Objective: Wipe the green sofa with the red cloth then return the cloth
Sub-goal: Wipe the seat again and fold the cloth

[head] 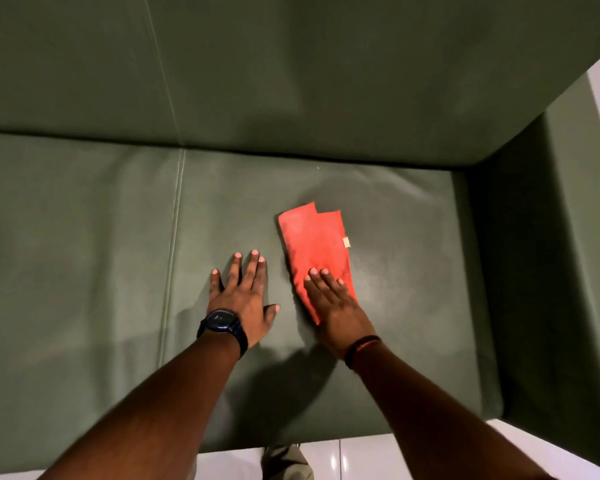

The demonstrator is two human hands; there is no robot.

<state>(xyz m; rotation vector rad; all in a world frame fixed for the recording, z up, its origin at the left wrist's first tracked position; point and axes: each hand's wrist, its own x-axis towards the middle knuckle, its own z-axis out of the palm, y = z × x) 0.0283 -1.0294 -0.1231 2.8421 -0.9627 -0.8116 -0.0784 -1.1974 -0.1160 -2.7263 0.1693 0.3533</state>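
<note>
Our right hand (336,303) lay flat, fingers spread, pressing the red cloth (314,249) onto the green sofa (395,271) seat (left hand (245,296) flat & empty, just beside).

The green sofa (84,237) carries everything on its right seat cushion. A folded red cloth (314,244) lies flat mid-cushion, toward the armrest side. The right hand (333,306) presses flat on the cloth's near end; the left hand (243,296) rests flat just beside it, near the cushion seam.
</note>
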